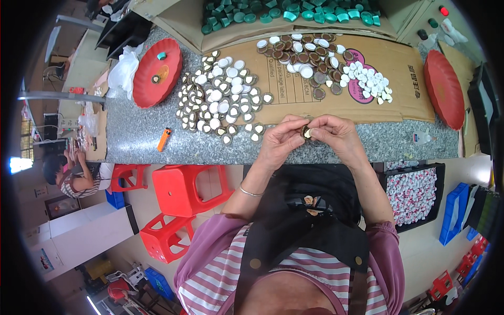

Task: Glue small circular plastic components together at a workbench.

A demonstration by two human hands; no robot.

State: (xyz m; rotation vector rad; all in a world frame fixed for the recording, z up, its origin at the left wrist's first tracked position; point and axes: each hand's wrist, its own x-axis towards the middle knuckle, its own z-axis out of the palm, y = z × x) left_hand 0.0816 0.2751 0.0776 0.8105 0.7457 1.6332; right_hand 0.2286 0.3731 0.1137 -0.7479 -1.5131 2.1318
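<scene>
My left hand (279, 140) and my right hand (338, 137) meet over the near edge of the counter. Between their pinched fingertips is a small round brown disc (306, 132) with a pale cream piece on its face. Fingers cover part of it. Left of my hands spreads a heap of similar discs with cream pieces (220, 107), some showing white round faces. Beyond my hands lies a pile of brown and white round discs (315, 55). To its right is a small heap of white pieces (366, 81).
A flattened cardboard sheet (404, 97) covers part of the speckled counter (210, 149). An orange lighter (164, 139) and red trays (176, 79) flank the work. Green fluted caps (289, 16) fill a bin behind. Red stools (181, 191) stand left; a crate of wrapped pieces (412, 194) sits right.
</scene>
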